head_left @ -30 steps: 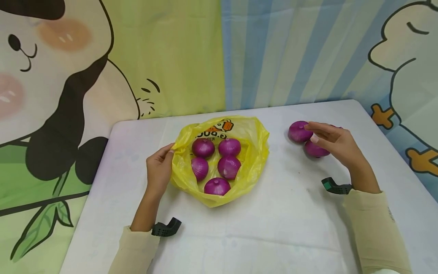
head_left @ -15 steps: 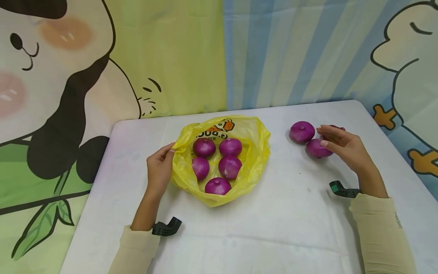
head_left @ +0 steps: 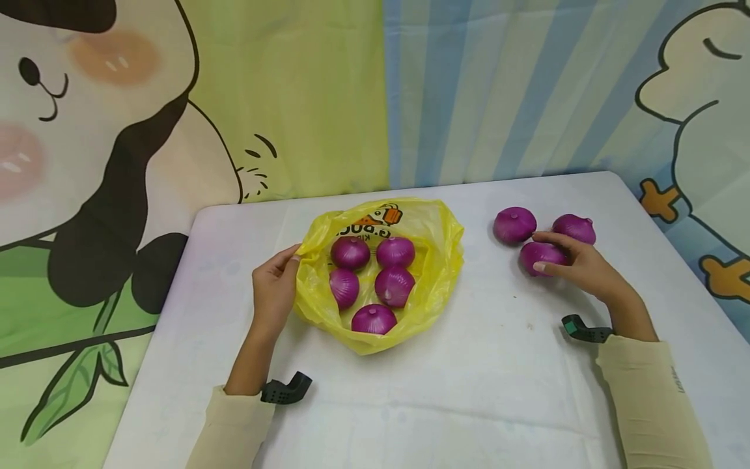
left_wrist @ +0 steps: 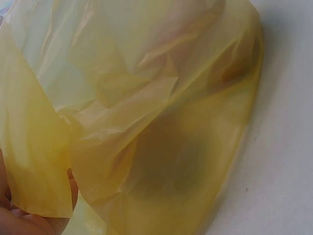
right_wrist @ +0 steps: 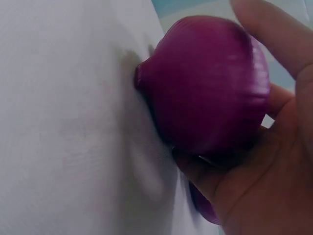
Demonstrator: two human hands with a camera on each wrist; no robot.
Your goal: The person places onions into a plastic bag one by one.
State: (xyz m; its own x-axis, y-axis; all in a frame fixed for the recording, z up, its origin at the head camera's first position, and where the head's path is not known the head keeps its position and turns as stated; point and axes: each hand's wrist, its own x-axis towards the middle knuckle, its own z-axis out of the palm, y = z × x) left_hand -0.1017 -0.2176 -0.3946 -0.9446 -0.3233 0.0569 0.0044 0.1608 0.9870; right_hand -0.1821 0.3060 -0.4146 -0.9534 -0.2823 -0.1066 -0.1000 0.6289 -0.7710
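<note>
Now lowered, the right hand (head_left: 590, 272) curls fingers (head_left: 559, 239) round an onion (head_left: 538, 258), left hand (head_left: 273, 286) pinching a bag (head_left: 438, 277).

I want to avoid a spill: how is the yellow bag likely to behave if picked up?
The yellow bag will probably be floppy: it looks see-through and creased. The five visible onions inside may roll together when lifted, being rounded. With the bag gaping open, they could spill if it tips.

Beige sleeves (head_left: 644, 397), dark lettering (head_left: 678, 380) on the right, bent black wrist devices (head_left: 286, 390), green patch (head_left: 569, 329) on right one
</note>
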